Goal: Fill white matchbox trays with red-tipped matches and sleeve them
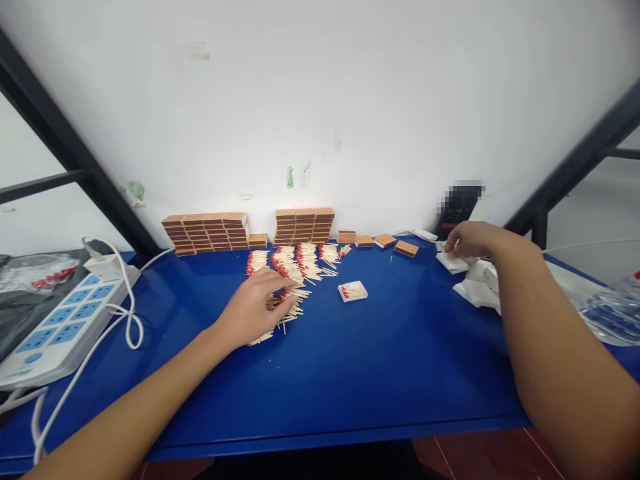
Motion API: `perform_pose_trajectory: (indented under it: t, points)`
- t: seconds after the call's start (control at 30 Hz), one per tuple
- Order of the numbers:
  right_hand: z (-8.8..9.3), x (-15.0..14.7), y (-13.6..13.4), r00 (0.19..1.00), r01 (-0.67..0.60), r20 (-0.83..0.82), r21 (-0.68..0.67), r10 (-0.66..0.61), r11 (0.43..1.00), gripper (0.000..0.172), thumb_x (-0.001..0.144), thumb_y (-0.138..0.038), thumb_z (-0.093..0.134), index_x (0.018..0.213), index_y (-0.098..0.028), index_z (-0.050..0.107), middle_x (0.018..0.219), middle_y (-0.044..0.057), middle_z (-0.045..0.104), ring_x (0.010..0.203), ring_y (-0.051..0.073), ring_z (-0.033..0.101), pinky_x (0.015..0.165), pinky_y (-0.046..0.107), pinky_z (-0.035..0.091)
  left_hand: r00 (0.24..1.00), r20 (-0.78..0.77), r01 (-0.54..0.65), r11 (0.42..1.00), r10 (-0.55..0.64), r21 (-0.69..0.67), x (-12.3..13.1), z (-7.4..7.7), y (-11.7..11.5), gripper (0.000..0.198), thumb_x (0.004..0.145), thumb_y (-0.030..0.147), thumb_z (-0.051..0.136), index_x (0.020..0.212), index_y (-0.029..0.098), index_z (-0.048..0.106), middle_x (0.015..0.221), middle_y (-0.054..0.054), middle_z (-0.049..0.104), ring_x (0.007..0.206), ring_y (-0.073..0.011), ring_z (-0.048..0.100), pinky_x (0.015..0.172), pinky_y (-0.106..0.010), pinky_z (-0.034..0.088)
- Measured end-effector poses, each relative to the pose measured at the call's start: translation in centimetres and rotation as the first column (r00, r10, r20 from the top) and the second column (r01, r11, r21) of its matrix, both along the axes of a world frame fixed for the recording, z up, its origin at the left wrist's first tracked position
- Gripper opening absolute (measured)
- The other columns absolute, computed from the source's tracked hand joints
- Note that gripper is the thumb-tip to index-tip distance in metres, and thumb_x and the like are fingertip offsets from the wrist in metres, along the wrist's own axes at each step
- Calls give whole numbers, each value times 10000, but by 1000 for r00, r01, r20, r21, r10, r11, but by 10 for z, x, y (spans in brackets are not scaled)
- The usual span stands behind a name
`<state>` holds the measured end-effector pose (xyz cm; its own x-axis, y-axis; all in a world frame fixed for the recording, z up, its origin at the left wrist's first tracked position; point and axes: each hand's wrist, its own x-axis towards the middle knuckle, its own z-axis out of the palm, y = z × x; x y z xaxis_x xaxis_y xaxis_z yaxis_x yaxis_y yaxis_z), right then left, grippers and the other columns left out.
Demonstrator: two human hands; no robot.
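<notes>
My left hand [257, 305] rests over a spread of loose red-tipped matches [287, 263], its thumb and forefinger apart around some of them. Right of that pile, a white matchbox tray [353, 291] lies face up with a few matches in it. My right hand [467, 239] reaches to the far right, its fingers curled down at a flat white piece [453, 263]. Whether it grips this piece or something smaller, I cannot make out.
Stacked matchboxes [205, 232] and a second stack [304, 225] line the wall. Several single matchboxes [407, 249] lie to their right. Crumpled white paper [477, 292] is under my right forearm. A power strip [70, 320] with white cables occupies the left of the blue table [400, 373].
</notes>
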<state>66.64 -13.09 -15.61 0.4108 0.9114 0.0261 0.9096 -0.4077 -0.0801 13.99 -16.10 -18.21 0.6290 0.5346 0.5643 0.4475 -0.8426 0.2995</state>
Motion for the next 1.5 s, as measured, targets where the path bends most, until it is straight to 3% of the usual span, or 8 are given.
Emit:
perform_pose_trajectory:
  t: [0.13,0.4,0.5,0.67,0.87,1.07,1.23,1.5]
  points:
    - [6,-7,-4,993,56,-96,-181,-75,982,103,691,-179,810,783,-206,772,952,115,757,825,241,675,728,344,485,1000,-4,13,1000,-13,-1,0,-1,0,189,955,261,683,1123,202,748,957,-59,753,918,-212,672,847,-373,550]
    - [37,-48,-15,993,-55,-111,-144,39,988,102,802,-293,727,781,-193,729,984,115,752,869,238,646,737,355,453,1000,7,5,1000,-5,-6,1,2,-2,180,962,261,667,1109,201,751,955,-67,754,917,-216,678,836,-381,561]
    - [46,-95,-17,960,-254,-107,45,257,966,123,787,-302,681,725,-198,663,793,83,718,741,218,615,667,340,424,1000,21,7,1000,-7,-3,2,2,-4,197,964,259,668,1139,202,738,976,-74,758,939,-222,680,862,-394,569]
    - [36,-205,-31,771,-568,-180,237,610,788,251,770,-293,602,588,-214,449,575,-1,517,576,146,434,563,316,295,998,58,-2,1000,3,-28,4,6,-13,447,962,317,703,1390,228,611,1118,-80,741,1048,-233,672,973,-428,551]
    - [12,-280,-59,628,-662,-297,284,719,694,275,787,-258,603,587,-211,419,565,-19,506,560,128,416,564,305,285,995,100,24,999,-26,26,7,9,-15,465,884,347,808,1311,229,664,1116,-77,744,1016,-228,679,932,-397,562]
    - [7,-261,-42,416,-760,-443,309,794,571,326,946,-413,569,688,-213,560,627,-13,567,591,140,474,576,289,350,993,108,32,997,-39,65,7,10,-13,309,895,342,793,1169,211,734,978,-74,758,903,-222,693,845,-387,587]
    - [-6,-206,0,668,-606,-139,468,731,643,212,953,-298,551,1066,-205,704,952,90,690,829,231,600,774,349,450,993,115,8,997,-17,80,7,9,-12,293,898,353,787,1144,199,751,986,-80,773,918,-226,701,851,-389,596]
    - [-33,-167,25,719,-644,-89,286,689,709,212,960,-299,585,1078,-193,726,1060,116,660,910,233,623,822,335,460,995,98,6,997,-14,74,6,8,-11,294,913,371,767,1157,207,750,1002,-76,775,928,-224,702,856,-381,596]
